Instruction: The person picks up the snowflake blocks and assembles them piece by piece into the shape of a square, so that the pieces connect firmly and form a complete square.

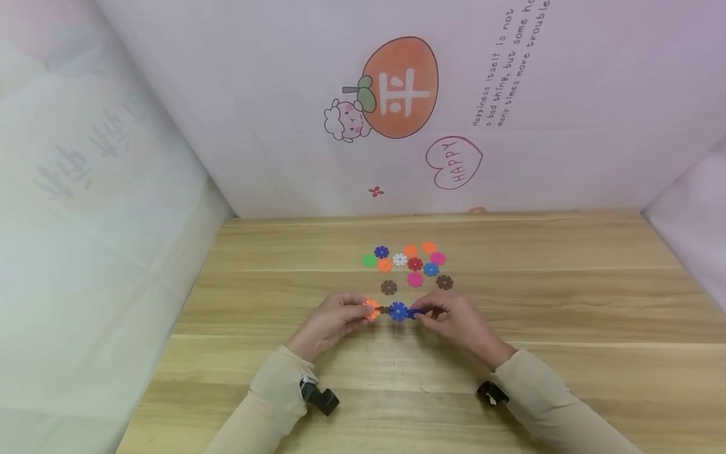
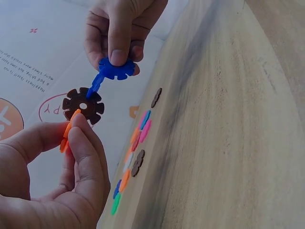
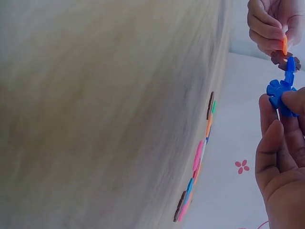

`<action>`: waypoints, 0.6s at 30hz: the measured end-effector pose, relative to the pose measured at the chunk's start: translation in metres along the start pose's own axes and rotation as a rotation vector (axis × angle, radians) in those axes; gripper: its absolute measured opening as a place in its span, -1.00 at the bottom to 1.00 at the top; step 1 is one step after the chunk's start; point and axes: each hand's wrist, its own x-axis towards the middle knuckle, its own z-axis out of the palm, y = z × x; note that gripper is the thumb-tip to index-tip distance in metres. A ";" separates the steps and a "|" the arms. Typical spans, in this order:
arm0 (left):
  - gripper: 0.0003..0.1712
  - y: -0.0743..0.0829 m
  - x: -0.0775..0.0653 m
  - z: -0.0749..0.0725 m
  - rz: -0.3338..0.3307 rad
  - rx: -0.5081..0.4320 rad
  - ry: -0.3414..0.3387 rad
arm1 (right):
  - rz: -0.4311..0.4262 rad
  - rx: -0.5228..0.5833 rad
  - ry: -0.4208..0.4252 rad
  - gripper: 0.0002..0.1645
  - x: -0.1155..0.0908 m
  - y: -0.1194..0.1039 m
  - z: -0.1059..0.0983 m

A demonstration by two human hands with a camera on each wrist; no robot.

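Note:
Four notched plastic discs are linked in a row, held above the table between both hands. My left hand (image 1: pixel 333 321) pinches the orange disc (image 2: pixel 66 137) at one end between thumb and fingers. A brown disc (image 2: pixel 72 104) is slotted onto it, then a blue disc (image 1: pixel 398 311) that faces the head camera. At the other end my right hand (image 1: pixel 456 320) grips a second blue disc (image 2: pixel 116 71) with thumb and fingertips. Neighbouring discs stand at an angle to each other. Part of each end disc is hidden by the fingers.
Loose discs lie flat beyond the hands on the wooden table (image 1: pixel 283 252): a green disc (image 1: pixel 370 260), a white disc (image 1: pixel 399 259), a red disc (image 1: pixel 415 264), a brown disc (image 1: pixel 445 282) and several others. Printed cloth (image 1: pixel 272 126) rises behind the table.

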 end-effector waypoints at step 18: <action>-0.77 0.009 0.003 0.007 0.016 0.016 0.009 | -0.117 -0.041 0.018 -0.74 0.002 0.002 0.008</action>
